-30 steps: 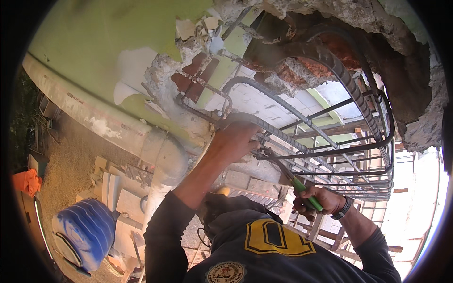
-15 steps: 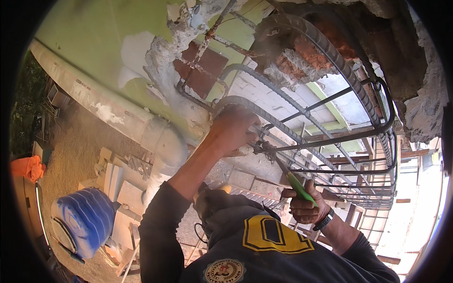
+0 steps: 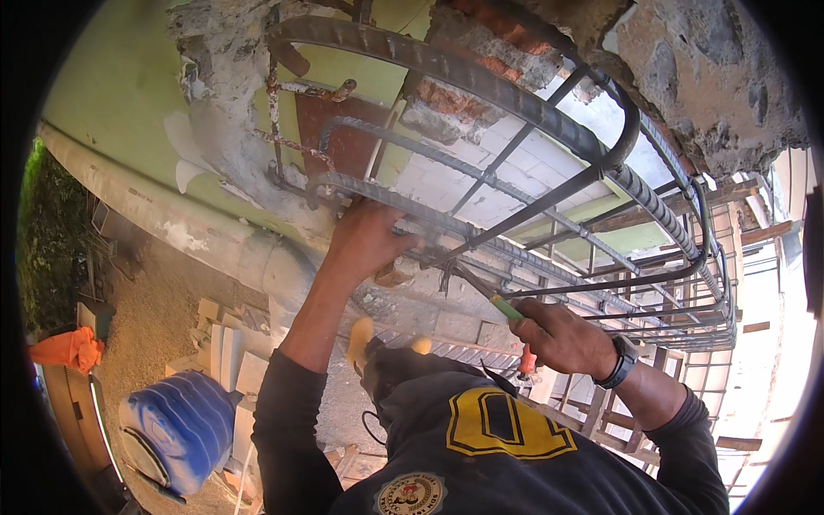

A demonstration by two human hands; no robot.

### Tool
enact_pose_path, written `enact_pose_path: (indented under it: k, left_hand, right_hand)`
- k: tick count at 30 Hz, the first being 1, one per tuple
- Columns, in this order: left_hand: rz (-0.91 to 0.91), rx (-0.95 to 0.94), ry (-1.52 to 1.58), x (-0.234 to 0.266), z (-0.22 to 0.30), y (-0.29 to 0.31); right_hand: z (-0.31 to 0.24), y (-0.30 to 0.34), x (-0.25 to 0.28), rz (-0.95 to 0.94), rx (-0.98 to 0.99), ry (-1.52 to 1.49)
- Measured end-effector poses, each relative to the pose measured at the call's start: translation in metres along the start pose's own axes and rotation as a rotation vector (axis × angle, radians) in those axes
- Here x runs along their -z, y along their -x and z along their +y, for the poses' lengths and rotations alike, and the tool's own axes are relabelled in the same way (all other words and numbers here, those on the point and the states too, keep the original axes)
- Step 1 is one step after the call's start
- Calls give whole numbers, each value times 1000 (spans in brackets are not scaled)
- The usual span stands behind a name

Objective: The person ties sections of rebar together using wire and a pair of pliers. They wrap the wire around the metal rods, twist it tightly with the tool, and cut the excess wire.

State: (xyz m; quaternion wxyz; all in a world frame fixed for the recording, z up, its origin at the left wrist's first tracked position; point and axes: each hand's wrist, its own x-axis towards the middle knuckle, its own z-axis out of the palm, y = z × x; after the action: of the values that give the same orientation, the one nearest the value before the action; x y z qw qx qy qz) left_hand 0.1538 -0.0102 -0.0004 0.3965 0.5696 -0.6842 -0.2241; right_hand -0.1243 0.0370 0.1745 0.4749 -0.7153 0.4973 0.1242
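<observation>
My left hand [image 3: 367, 245] is closed around the lower ribbed steel bar [image 3: 438, 221], near its bent end by the wall. In my right hand [image 3: 562, 336] is a pair of pincers [image 3: 481, 287] with a green handle. Their dark jaws meet the corner of a thin steel stirrup [image 3: 515, 225], where a bit of dark wire hangs; whether they bite on it is too small to tell. The bars and stirrups form a long rebar cage running away to the right. My left fingertips are partly hidden behind the bar.
Broken concrete and brick [image 3: 455, 112] surround the cage's upper end, beside rusty bar stubs [image 3: 313, 90]. A thick pipe [image 3: 163, 210] runs along the green wall. Below are a blue drum [image 3: 184, 425], stacked boards [image 3: 227, 356], an orange cloth [image 3: 69, 350] and timber pieces on the right.
The view has shifted, so the cage appears lower and further left. My right hand has come up nearer the stirrup corner, and the pincers lie flatter. My left hand stays on the bar.
</observation>
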Motion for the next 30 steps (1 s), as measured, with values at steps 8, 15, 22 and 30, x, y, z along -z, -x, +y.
enact_pose_path:
  k: [8, 15, 22, 30]
  left_hand:
    - [-39, 5, 5, 3, -3, 3]
    - [-80, -18, 26, -3, -6, -2]
    - [-121, -2, 48, 11, 11, 6]
    - [64, 397, 1525, -60, 134, 106]
  right_hand:
    - [-15, -7, 12, -42, -354, -601]
    - [58, -9, -45, -654, -209, -1957]
    - [67, 12, -37, -661, -22, -1792]
    - [83, 48, -69, -282, 130, -775]
